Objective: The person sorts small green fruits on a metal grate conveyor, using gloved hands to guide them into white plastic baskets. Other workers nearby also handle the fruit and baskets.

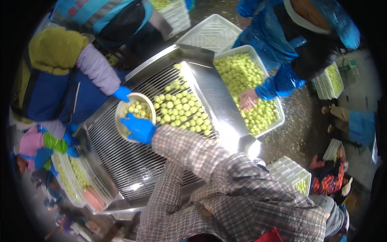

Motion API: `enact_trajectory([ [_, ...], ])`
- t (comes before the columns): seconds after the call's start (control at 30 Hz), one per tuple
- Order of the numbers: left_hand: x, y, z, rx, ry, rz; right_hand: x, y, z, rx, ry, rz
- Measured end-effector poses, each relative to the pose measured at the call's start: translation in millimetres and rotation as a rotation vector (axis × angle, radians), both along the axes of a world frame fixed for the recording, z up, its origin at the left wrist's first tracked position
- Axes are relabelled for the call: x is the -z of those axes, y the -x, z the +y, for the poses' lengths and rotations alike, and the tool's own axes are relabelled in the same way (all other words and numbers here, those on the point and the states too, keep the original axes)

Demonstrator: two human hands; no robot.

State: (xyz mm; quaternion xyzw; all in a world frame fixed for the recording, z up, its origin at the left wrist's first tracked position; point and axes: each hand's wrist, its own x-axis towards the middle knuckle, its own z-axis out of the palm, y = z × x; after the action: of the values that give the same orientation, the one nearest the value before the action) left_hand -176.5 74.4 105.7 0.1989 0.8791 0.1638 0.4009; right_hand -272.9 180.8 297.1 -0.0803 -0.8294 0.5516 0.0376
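My right hand [139,128], in a blue glove, reaches over the near rim of a cream-coloured bowl [152,107]. Its fingers are partly spread above the bowl; whether anything lies under the palm is hidden. Round pale green fruits [139,109] partly fill the bowl. A co-worker's blue-gloved hand [122,93] touches the far rim. The bowl is over a slatted metal sorting table [121,166], where more loose round fruits [181,109] lie to its right. My left hand is out of view; its plaid sleeve [166,181] passes beneath my right forearm.
A smooth metal chute [208,81] borders the slats. Beyond it, another person's bare hand [248,99] rests in a white crate [281,113] full of fruits. An empty white crate [208,31] stands behind. Filled crates [93,181] stand at left, stacked crates [287,169] at right.
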Motion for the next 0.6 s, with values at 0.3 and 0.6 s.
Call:
enact_trajectory([
  [0.3, -33, 2, -20, -0.194, -0.394, 0.531, 93, -258, 33, 0.375, -0.175, -0.12],
  [0.6, 1, 28, 49, 0.038, -0.265, 0.784, 84, -422, 76, 0.361, -0.265, -0.528],
])
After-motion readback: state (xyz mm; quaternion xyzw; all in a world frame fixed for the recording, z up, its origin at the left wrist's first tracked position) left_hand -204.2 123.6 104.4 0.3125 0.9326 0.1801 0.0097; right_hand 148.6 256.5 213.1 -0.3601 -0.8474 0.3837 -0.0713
